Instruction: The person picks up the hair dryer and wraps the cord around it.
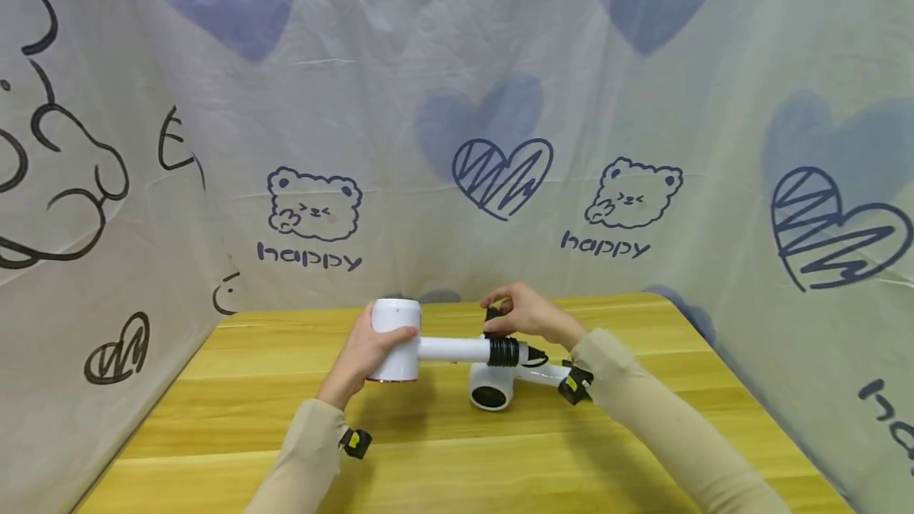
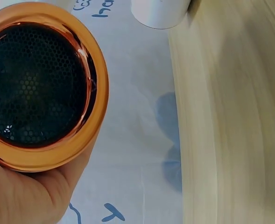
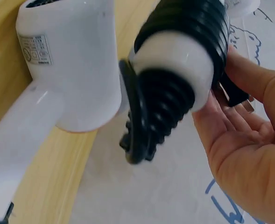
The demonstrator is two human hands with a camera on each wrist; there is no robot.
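Observation:
My left hand grips the barrel of a white hair dryer, held above the table with its handle pointing right. In the left wrist view its copper-coloured rim surrounds a dark honeycomb grille. A black cord is coiled round the handle's end, below which a ribbed cord sleeve shows in the right wrist view. Beside the coil, my right hand pinches a black plug with metal prongs, partly hidden by the fingers. A second white hair dryer lies just behind and below the handle.
The wood-grain table extends around both hair dryers. A pale printed cloth hangs behind it and at both sides. The second dryer's handle reaches right, close under my right wrist.

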